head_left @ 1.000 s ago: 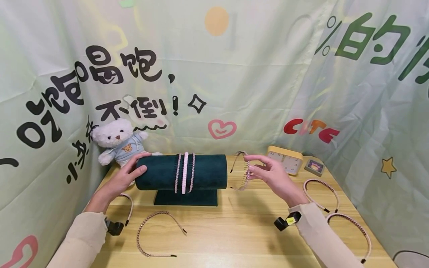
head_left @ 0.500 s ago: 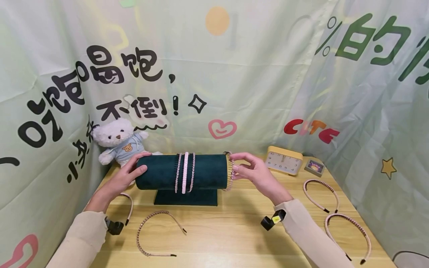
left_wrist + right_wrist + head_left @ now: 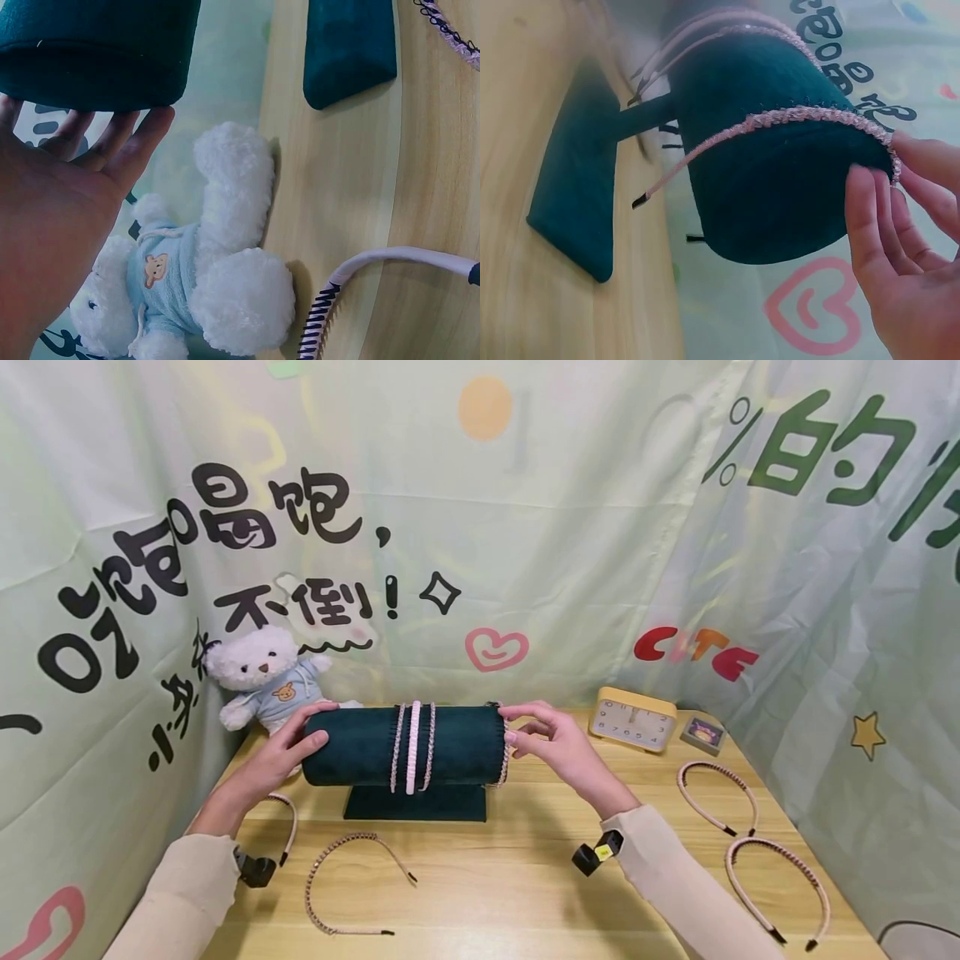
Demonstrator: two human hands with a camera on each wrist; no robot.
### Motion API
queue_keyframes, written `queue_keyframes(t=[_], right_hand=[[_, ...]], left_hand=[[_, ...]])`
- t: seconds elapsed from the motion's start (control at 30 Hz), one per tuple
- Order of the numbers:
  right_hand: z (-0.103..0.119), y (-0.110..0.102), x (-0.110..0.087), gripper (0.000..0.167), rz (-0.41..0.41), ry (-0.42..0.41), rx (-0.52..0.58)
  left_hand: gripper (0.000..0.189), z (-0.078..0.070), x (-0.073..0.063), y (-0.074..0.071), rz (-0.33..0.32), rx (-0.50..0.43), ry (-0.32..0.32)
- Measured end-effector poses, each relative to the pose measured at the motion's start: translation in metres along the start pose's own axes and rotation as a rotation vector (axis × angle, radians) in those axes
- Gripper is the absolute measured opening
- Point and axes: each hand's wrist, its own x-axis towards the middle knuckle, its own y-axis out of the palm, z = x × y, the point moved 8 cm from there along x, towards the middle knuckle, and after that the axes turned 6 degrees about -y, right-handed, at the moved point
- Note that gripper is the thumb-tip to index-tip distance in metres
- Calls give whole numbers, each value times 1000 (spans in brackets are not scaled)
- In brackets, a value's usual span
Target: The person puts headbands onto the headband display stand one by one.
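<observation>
Lying horizontally on its flat velvet base, the dark teal velvet display roll has a beaded pink headband fitted around its right end, right at the rim. The right hand pinches that headband between thumb and fingers just beside the roll's right end face. The left hand is spread wide against the roll's left end, fingers touching it. Around the roll's middle sit a ribbed pale pink headband and, on either side of it, two slimmer braided ones. In front of the roll, towards its left, a pink headband lies on the wooden table. Behind the roll's left end leans a white teddy bear in a blue hoodie; beyond its right end stands a yellow-framed clock
</observation>
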Motion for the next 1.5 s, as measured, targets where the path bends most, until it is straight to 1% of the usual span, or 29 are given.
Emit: queue_keyframes(t=[0.17, 0.3, 0.4, 0.6, 0.7, 0.9, 1.17, 1.4, 1.5], right_hand=[[4, 1, 2, 40, -29, -57, -79], [6, 2, 3, 38, -35, -99, -108], [7, 3, 2, 38, -15, -133, -126], [7, 6, -1, 47, 56, -199, -148], [8, 8, -1, 49, 68, -222, -152], [11, 13, 2, 47, 69, -235, -178], [11, 20, 7, 45, 66, -210, -239], [13, 29, 13, 45, 74, -234, -264], [14, 33, 15, 45, 73, -229, -278]], left_hand=[[50, -1, -1, 0, 3, -10, 10], [50, -1, 0, 1, -5, -2, 13], [50, 0, 0, 0, -10, 7, 10], [50, 1, 0, -1, -7, 7, 3], [50, 1, -1, -1, -6, 4, 2], [51, 1, -3, 0, 2, -2, -8], [51, 0, -1, 0, -7, 13, -7], [51, 0, -1, -1, -9, 21, -6], [51, 1, -1, -1, -11, 24, -6]])
